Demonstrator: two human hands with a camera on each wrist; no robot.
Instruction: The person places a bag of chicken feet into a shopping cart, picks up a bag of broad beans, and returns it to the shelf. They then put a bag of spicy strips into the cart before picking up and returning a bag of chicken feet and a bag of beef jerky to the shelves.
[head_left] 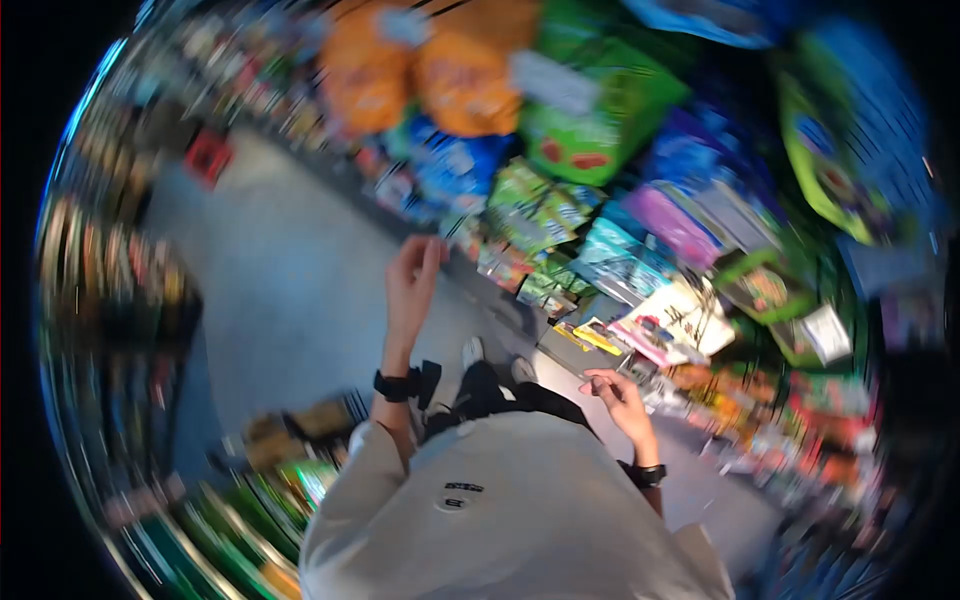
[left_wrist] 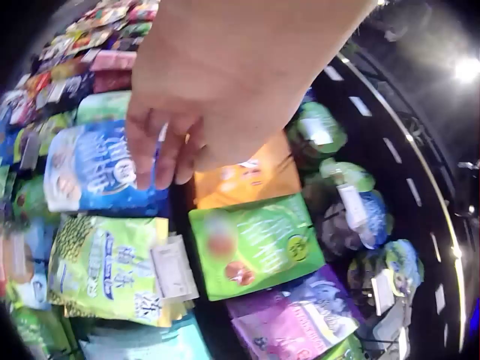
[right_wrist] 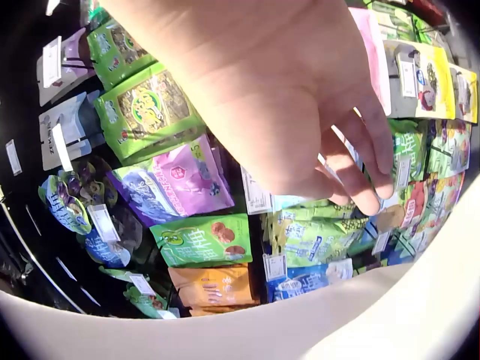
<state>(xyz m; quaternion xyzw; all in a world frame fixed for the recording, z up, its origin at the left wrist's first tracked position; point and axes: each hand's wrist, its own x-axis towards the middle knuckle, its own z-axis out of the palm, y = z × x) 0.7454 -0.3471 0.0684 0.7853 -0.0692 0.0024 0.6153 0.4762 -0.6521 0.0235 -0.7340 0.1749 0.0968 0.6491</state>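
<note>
My left hand [head_left: 413,290] is raised in front of the snack racks, fingers loosely bent, holding nothing. In the left wrist view it overlaps a blue snack bag [left_wrist: 94,169] and an orange snack bag [left_wrist: 251,176] hanging behind it. A green snack bag [left_wrist: 259,247] hangs beside the orange one. Lower down at my other side, my right hand [head_left: 622,402] hangs with relaxed fingers and nothing in them. The right wrist view shows it before light green bags [right_wrist: 315,240] and a purple snack bag [right_wrist: 176,184].
Racks of hanging bags with price tags [right_wrist: 259,191] run along my right, including large orange bags [head_left: 365,75]. Grey floor [head_left: 280,270] stretches along the aisle to the left, with a red object [head_left: 208,157] farther off. Blurred shelves [head_left: 120,270] line the far left.
</note>
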